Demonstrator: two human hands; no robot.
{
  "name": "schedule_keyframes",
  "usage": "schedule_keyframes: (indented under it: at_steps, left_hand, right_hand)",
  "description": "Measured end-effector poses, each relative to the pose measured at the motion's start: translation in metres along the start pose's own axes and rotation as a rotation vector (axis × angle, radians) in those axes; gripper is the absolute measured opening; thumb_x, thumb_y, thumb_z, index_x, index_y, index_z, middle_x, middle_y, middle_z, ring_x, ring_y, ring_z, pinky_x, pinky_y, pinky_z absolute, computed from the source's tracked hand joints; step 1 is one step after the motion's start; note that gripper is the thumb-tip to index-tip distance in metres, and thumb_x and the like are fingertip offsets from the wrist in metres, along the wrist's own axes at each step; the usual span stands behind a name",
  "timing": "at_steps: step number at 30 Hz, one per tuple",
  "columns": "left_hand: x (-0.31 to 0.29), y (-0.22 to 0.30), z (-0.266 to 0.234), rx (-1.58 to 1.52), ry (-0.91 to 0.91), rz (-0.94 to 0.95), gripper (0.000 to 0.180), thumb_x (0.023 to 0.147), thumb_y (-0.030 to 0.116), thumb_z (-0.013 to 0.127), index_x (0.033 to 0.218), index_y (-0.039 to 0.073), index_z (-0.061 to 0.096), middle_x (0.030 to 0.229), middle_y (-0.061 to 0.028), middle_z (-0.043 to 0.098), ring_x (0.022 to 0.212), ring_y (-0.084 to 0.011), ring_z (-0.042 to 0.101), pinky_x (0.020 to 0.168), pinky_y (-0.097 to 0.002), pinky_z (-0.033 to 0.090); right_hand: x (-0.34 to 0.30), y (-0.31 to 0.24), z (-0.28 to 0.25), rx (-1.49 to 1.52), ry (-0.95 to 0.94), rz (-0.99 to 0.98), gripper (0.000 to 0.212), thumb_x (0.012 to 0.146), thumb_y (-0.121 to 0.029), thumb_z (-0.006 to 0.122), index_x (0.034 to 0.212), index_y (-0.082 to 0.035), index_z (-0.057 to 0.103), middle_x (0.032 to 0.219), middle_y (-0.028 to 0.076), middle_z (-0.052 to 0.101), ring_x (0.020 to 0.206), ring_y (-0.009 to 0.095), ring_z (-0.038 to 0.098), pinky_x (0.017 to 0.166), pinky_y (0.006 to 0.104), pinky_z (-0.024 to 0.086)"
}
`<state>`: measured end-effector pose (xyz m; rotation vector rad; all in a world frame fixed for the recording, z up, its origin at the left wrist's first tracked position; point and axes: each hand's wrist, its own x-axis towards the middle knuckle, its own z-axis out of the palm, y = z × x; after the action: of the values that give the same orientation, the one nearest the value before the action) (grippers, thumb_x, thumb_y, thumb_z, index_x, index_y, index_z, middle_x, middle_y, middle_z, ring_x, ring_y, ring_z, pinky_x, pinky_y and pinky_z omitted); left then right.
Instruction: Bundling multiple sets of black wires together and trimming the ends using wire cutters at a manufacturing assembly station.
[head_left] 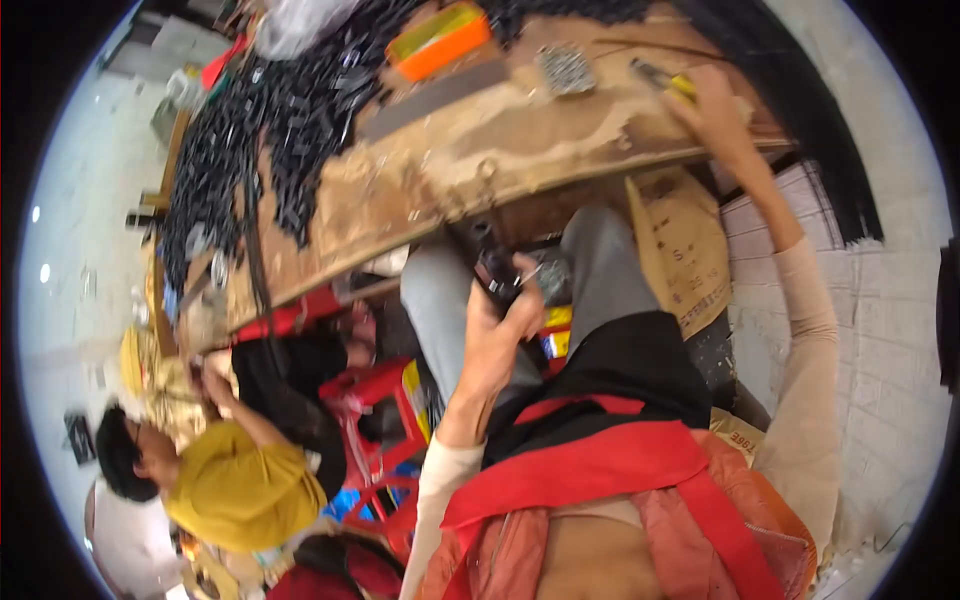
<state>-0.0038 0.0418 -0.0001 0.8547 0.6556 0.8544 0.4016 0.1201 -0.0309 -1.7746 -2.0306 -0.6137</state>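
Observation:
In front of my lap, my left hand (498,325) is closed round a shiny black part (496,268), its far end pointing toward the table edge. What kind of part this is, I cannot make out. My right hand (712,112) lies over the table at the right, its fingers round the yellow handle of a pair of pliers (682,86). The jaws of the pliers point to the far left, resting near the wooden tabletop. Left of them sits a square heap of small metal pieces (567,70).
A big pile of black strip-like parts (290,130) covers the table's left side. An orange box (440,42) stands at the back of the wooden table (400,215). A person in a yellow top (240,480) sits at the left, near red stools (375,400). A brown paper sack (685,250) stands under the table.

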Motion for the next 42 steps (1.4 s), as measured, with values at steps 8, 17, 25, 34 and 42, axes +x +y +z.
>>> schedule_keyframes:
  at_steps: [8, 17, 25, 34, 42]
  left_hand:
    - [-0.010, 0.010, -0.007, 0.077, 0.096, 0.003, 0.020, 0.089, 0.008, 0.068, 0.106, -0.001, 0.064, 0.072, 0.0037, 0.052, 0.057, -0.0035, 0.040, 0.051, -0.0220, 0.030]
    - [-0.032, 0.007, 0.005, 0.279, -0.002, 0.120, 0.067, 0.086, 0.046, 0.070, 0.127, -0.003, 0.051, 0.066, 0.0049, 0.041, 0.058, -0.0055, 0.033, 0.053, -0.0231, 0.026]
    - [-0.039, 0.006, 0.003, 0.254, -0.055, 0.145, 0.051, 0.091, 0.029, 0.070, 0.131, 0.003, 0.054, 0.074, 0.0077, 0.048, 0.062, -0.0025, 0.040, 0.055, -0.0192, 0.030]
    - [-0.047, 0.017, -0.001, 0.323, -0.240, 0.045, 0.044, 0.088, 0.013, 0.069, 0.128, 0.000, 0.057, 0.091, 0.0028, 0.060, 0.068, -0.0012, 0.045, 0.060, -0.0174, 0.038]
    - [-0.033, 0.016, -0.006, 0.330, -0.138, 0.150, 0.068, 0.092, 0.042, 0.065, 0.136, -0.005, 0.044, 0.065, 0.0045, 0.038, 0.057, -0.0071, 0.034, 0.053, -0.0231, 0.028]
  right_hand:
    - [-0.029, -0.146, -0.108, 1.659, -0.916, 0.357, 0.032, 0.101, -0.018, 0.046, 0.130, -0.004, 0.051, 0.076, 0.003, 0.061, 0.069, 0.008, 0.058, 0.060, 0.0229, 0.044]
    - [-0.059, -0.224, -0.139, 0.819, -0.468, -0.065, 0.062, 0.079, 0.009, 0.057, 0.137, -0.011, 0.049, 0.110, 0.015, 0.050, 0.101, 0.035, 0.053, 0.087, 0.0412, 0.045]
    - [-0.041, -0.214, -0.144, 0.811, -0.435, -0.133, 0.060, 0.081, 0.006, 0.056, 0.137, -0.016, 0.051, 0.097, 0.015, 0.055, 0.096, 0.034, 0.054, 0.086, 0.0431, 0.044]
    - [-0.037, -0.208, -0.168, 1.542, -1.591, 0.332, 0.061, 0.077, -0.021, 0.078, 0.125, -0.001, 0.047, 0.071, 0.011, 0.060, 0.058, 0.028, 0.061, 0.057, 0.0319, 0.046]
    - [-0.037, -0.192, -0.168, 0.689, -0.391, -0.359, 0.041, 0.088, -0.016, 0.065, 0.121, -0.001, 0.048, 0.078, 0.014, 0.060, 0.066, 0.031, 0.062, 0.059, 0.0362, 0.048]
